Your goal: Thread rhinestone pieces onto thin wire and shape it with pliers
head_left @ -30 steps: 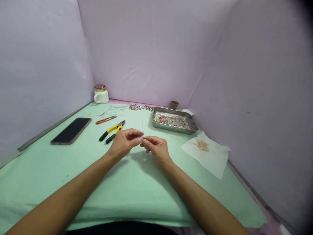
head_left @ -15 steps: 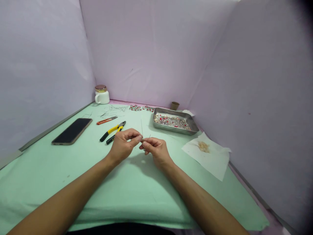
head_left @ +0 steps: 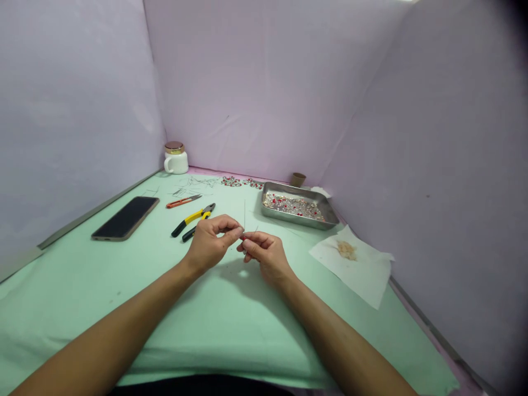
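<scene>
My left hand (head_left: 212, 242) pinches at a thin wire (head_left: 245, 213) between thumb and index finger, and the wire's free end sticks straight up. Fingertip to fingertip with it, my right hand (head_left: 266, 254) is closed around a small piece of beaded wire. A red bead (head_left: 243, 238) shows at the right fingertips, and a short wire end (head_left: 256, 229) pokes out above the index finger. The fingers hide most of the piece. Both hands are held over the green cloth (head_left: 177, 319).
Pliers (head_left: 193, 218), orange thread snips (head_left: 183, 201) and a phone (head_left: 126, 218) lie to the left. Behind are a lidded mug (head_left: 176, 163), loose wires (head_left: 200, 181) and beaded pieces (head_left: 231, 181). Rightward are a metal tray (head_left: 297, 222) of beads, a small brown cup (head_left: 297, 179) and white paper (head_left: 369, 278).
The view has shifted slightly, so everything sits a little further right. A red bead now shows between the fingertips. Both hands keep nearly the same pinch.
</scene>
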### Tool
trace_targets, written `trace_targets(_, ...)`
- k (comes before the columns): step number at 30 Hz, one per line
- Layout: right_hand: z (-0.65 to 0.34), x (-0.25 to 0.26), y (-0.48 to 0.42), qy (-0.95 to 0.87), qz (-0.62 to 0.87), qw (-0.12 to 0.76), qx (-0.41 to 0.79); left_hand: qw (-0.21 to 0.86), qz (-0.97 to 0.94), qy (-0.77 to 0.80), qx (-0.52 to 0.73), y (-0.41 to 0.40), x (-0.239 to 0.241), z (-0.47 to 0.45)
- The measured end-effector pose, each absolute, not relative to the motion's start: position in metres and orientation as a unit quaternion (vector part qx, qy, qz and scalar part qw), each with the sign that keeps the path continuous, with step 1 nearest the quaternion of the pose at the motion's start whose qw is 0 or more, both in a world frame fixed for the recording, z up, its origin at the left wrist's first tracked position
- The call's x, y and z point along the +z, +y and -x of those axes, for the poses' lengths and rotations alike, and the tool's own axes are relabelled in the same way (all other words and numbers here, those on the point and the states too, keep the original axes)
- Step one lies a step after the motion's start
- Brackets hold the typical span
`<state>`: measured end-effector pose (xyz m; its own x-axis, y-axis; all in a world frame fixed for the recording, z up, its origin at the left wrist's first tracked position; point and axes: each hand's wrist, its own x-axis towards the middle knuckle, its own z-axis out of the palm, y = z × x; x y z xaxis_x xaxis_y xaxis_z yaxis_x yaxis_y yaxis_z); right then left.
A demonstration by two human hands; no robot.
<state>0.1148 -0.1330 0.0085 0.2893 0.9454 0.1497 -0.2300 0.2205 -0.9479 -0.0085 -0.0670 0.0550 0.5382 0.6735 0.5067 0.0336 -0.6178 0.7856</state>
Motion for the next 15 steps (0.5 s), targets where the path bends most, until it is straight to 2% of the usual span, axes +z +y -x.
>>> trace_targets(10,-0.1124,0.0129,-0.1345,-0.415,0.466,0.679,0.388,0.343,-0.809,0.212,0.428,-0.0664,0.0521,0.0099)
trace_targets(15,-0.1141,0.0134,-0.1347,-0.408,0.463,0.676,0.403,0.343,-0.798,0.217,0.446,-0.0674,0.0540,0.0104)
